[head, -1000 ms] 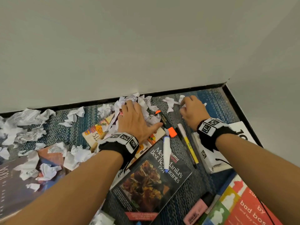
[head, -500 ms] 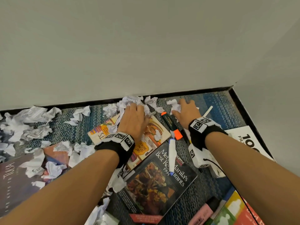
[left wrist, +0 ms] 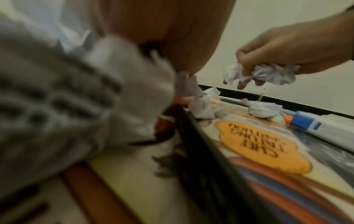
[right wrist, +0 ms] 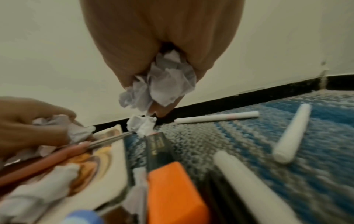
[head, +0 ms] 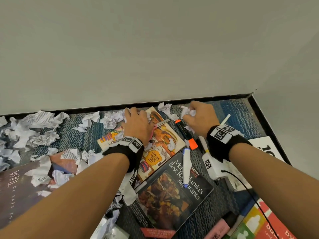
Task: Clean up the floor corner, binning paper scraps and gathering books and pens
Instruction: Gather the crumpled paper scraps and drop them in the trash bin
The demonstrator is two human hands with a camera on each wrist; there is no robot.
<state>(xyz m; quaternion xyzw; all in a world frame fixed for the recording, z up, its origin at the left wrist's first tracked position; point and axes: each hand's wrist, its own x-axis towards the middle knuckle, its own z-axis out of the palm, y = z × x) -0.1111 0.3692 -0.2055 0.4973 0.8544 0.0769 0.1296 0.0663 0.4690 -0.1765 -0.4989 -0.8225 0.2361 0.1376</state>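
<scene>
While both hands work close to the black skirting at the far edge of the carpet (head: 241, 114), I see my right hand (head: 201, 116) lifted just off the floor, fingers curled tight round a wad of crumpled paper scraps (right wrist: 164, 84). My left hand (head: 138, 125) is over the far end of the yellow cookbook (head: 160, 145), fingers bent round another crumpled scrap (right wrist: 76, 130); how firmly it grips I cannot tell. Pink-handled scissors (right wrist: 57, 156) lie on that cookbook beside the left hand. More loose scraps (head: 34, 125) are strewn along the far-left edge of the carpet. An orange highlighter (head: 187, 135) lies between the hands, a blue-capped marker (head: 186, 164) rests across the black restaurant guide (head: 172, 195), and white pens (right wrist: 216, 117) lie towards the far-right corner of the carpet.
</scene>
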